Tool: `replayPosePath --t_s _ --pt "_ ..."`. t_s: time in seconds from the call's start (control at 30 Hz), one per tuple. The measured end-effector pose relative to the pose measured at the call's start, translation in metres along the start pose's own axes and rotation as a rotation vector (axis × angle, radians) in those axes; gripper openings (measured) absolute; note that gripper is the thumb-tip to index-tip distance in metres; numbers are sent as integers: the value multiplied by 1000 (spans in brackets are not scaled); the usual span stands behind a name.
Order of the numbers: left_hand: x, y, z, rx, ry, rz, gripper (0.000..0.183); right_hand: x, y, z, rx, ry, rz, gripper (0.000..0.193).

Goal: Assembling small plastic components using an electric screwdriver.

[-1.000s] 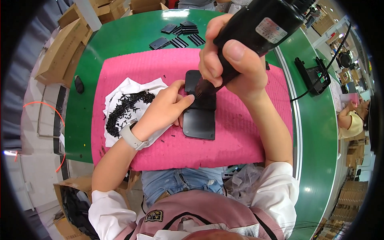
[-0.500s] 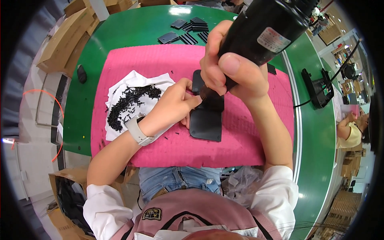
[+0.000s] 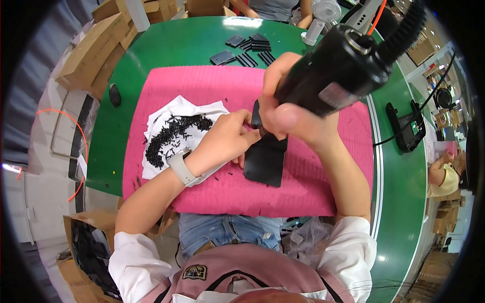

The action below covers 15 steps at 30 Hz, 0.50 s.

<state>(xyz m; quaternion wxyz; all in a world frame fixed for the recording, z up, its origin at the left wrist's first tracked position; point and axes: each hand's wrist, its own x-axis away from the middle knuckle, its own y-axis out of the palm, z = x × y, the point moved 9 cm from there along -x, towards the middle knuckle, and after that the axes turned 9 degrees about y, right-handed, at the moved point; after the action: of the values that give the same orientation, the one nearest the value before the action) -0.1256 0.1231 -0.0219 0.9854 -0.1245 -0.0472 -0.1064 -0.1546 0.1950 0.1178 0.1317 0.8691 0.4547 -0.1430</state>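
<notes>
At the centre of the frame, a black flat part (image 3: 265, 164) lies on the pink mat (image 3: 303, 197), its left side touched by the left hand (image 3: 227, 135), half curled (whether a screw is pinched cannot be told). A black power tool (image 3: 326, 73) is held by the right hand (image 3: 300, 121), fingers wrapped closed around it. The tool is best held square to the part, with fingertips clear of its tip. One tool, one mat and one white cloth (image 3: 183, 105) are counted; the black screws (image 3: 155, 152), left of centre, are too many to count.
</notes>
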Motion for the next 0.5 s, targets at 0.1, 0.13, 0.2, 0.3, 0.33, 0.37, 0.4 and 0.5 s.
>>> replayPosePath --t_s 0.1,0.13,0.2,0.3,0.33,0.37,0.4,0.5 --pt "-6 -24 22 -490 300 150 26 3 -9 -16 -97 -39 -39 39" --pt "-3 -38 39 -703 423 329 26 5 -15 -23 -117 -35 -22 40" --pt "-4 -53 53 -981 504 501 27 10 -20 -30 -82 -58 8 40" --pt "-20 -62 28 -1062 457 412 25 13 -15 -29 -55 1 79 38" --pt "-22 -63 23 -1007 524 413 24 14 -10 -27 -38 5 77 37" --pt "-24 -61 21 -950 586 413 23 14 -8 -25 -24 10 74 36" --pt "-23 -61 19 -892 563 437 21 13 -5 -24 -14 15 79 35" --pt "-22 -65 16 -922 525 477 18 13 -1 -24 2 43 86 35"
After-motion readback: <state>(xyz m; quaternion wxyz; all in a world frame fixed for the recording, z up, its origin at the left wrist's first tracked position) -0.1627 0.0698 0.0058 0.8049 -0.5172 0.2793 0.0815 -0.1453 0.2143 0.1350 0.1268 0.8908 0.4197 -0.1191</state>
